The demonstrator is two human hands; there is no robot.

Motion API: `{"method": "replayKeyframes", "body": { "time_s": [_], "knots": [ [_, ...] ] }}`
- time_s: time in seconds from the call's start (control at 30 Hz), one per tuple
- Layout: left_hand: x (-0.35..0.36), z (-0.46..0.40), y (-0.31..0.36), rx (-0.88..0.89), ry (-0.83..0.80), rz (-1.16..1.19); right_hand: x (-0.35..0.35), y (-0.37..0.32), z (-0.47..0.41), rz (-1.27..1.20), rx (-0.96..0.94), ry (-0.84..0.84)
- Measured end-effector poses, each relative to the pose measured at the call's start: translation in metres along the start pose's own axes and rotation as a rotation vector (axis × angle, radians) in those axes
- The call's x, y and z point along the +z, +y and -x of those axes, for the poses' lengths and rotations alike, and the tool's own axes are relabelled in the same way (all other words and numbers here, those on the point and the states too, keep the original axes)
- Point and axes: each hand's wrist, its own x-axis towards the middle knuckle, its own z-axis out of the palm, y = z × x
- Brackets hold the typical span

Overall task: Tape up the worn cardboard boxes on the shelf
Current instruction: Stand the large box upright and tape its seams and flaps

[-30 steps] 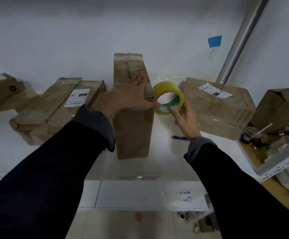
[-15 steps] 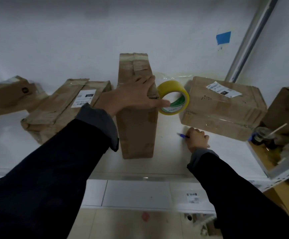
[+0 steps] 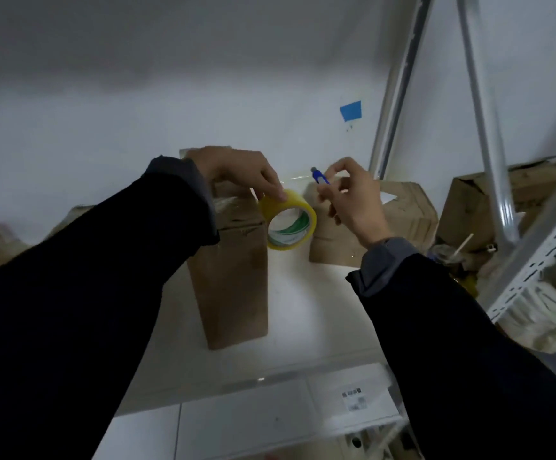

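fingers [image 3: 271, 190] pinch tape roll [image 3: 288, 220]; right hand [image 3: 353, 197] grips pen [image 3: 319, 176]

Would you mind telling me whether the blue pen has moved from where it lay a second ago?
Yes. The pen has left the shelf; the right hand holds it raised beside the tape roll, level with the upright box's top.

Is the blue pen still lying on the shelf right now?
No, the right hand holds the blue pen up in the air beside the yellow tape roll, well above the shelf.
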Motion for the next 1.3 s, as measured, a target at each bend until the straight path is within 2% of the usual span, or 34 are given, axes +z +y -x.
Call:
{"method": "replayKeyframes", "body": {
  "time_s": [0.2,0.37,0.57,1.1,1.3],
  "knots": [
    [0.003,-0.020,-0.011,-0.042,-0.118,0.217,-0.003,-0.061,0.008,0.171,-0.012,-0.339],
    [0.007,-0.023,-0.015,0.003,-0.116,0.321,0.008,-0.081,0.006,0.386,0.031,-0.500],
    [0.008,-0.023,-0.019,0.038,-0.087,0.332,0.023,-0.082,-0.002,0.505,0.024,-0.509],
    [0.011,-0.029,-0.022,0.032,-0.043,0.306,0.042,-0.086,-0.014,0.622,-0.003,-0.547],
    [0.011,-0.028,-0.021,0.031,-0.031,0.270,0.044,-0.091,-0.024,0.695,0.018,-0.651]
  ]
}}
